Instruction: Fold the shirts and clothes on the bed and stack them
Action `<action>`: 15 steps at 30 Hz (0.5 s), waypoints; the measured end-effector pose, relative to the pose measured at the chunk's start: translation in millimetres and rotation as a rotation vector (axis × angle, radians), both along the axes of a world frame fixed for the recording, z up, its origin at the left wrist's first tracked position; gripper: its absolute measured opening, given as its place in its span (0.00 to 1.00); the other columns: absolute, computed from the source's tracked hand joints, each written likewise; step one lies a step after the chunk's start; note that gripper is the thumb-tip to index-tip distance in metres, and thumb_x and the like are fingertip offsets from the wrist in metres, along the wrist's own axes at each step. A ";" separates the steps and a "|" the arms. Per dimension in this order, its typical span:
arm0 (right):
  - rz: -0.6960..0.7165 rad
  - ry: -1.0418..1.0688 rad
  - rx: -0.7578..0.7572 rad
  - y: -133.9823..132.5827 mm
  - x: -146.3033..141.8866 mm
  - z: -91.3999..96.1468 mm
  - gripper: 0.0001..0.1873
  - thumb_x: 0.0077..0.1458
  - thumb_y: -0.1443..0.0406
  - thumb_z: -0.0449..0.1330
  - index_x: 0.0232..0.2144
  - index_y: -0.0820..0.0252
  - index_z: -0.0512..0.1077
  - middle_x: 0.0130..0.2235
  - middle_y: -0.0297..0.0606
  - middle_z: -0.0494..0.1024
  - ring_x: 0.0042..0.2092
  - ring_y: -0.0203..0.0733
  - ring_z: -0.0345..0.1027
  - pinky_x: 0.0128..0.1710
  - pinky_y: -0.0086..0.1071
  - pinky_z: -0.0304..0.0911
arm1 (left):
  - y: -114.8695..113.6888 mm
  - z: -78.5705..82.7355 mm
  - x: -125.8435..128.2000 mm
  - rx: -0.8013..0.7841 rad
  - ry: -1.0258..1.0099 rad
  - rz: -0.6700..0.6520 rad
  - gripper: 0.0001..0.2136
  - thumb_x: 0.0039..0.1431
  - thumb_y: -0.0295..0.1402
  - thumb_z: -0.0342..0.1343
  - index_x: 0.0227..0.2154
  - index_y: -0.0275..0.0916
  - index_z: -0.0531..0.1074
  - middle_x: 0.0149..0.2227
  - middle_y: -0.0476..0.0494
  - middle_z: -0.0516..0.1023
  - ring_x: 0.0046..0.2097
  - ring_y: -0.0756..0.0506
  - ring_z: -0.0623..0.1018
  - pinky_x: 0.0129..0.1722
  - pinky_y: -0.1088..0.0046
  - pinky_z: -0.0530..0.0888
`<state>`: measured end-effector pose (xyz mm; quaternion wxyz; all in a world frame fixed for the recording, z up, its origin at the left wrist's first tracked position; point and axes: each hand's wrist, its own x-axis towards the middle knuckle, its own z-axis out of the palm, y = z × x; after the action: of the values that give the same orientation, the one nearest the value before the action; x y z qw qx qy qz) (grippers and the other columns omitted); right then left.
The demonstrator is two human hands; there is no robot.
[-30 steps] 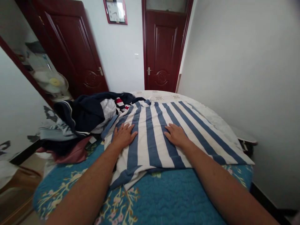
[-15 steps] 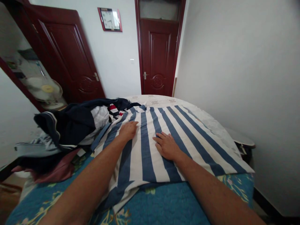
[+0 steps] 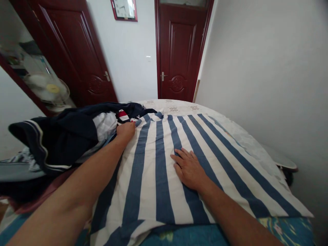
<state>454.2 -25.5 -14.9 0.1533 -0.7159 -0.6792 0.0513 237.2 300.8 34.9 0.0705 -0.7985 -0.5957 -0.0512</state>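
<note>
A blue-and-white striped shirt point(image 3: 160, 167) lies spread over the bed, its collar at the far side and one near corner of the hem folded over. My left hand point(image 3: 126, 131) is closed at the shirt's far left edge, near the shoulder, beside the clothes pile; its fingertips are hidden, but it seems to pinch the cloth. My right hand point(image 3: 189, 169) rests flat on the middle of the shirt, fingers spread and palm down, holding nothing.
A heap of clothes point(image 3: 69, 133), with dark navy, white and pink pieces, lies left of the shirt. Beneath is a blue floral quilt point(image 3: 189, 235); a pale patterned cloth point(image 3: 184, 106) covers the far end. A white wall point(image 3: 269, 68) stands at the right.
My left hand has moved from the shirt's upper middle left and away to its edge, and closed. The right hand stays flat on the cloth. The view has tipped down and closer.
</note>
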 end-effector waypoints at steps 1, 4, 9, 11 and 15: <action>0.000 -0.001 0.001 -0.1 0.0 0.0 0.27 0.72 0.59 0.50 0.69 0.49 0.69 0.74 0.38 0.62 0.77 0.56 0.48 0.75 0.63 0.42 | 4.1 -0.5 -2.2 0.007 -0.005 0.019 0.18 0.73 0.35 0.45 0.52 0.37 0.79 0.52 0.25 0.83 0.53 0.30 0.83 0.49 0.56 0.75; -0.006 0.002 0.005 -0.5 -0.5 0.6 0.26 0.72 0.59 0.51 0.69 0.48 0.69 0.74 0.38 0.62 0.76 0.55 0.48 0.75 0.63 0.42 | 12.7 -4.1 -12.1 0.019 -0.015 0.064 0.18 0.71 0.29 0.45 0.50 0.29 0.79 0.48 0.20 0.83 0.52 0.29 0.83 0.49 0.54 0.74; -0.005 -0.013 -0.001 -0.8 -1.7 2.5 0.26 0.72 0.59 0.50 0.69 0.48 0.69 0.74 0.37 0.63 0.76 0.55 0.50 0.74 0.63 0.43 | 11.0 -8.4 -21.9 0.042 -0.056 0.046 0.17 0.70 0.26 0.45 0.52 0.28 0.77 0.50 0.20 0.81 0.52 0.30 0.82 0.51 0.52 0.74; -0.006 -0.018 0.000 -0.8 -1.8 3.0 0.27 0.72 0.59 0.50 0.69 0.47 0.69 0.74 0.37 0.62 0.76 0.55 0.50 0.75 0.63 0.43 | 2.5 -5.4 -17.9 0.121 -0.120 -0.033 0.17 0.71 0.28 0.45 0.53 0.28 0.76 0.53 0.19 0.79 0.53 0.28 0.80 0.52 0.48 0.73; -0.006 -0.021 -0.008 -0.6 -1.4 3.0 0.27 0.72 0.59 0.50 0.69 0.47 0.68 0.75 0.37 0.62 0.76 0.55 0.49 0.75 0.62 0.43 | -42.3 -3.1 2.0 0.233 -0.220 -0.348 0.22 0.74 0.38 0.47 0.63 0.32 0.71 0.61 0.25 0.74 0.62 0.31 0.74 0.64 0.50 0.67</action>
<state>452.8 -26.1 -11.9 0.1435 -0.7189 -0.6786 0.0460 239.3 258.5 31.8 0.0871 -0.8652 -0.4433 -0.2177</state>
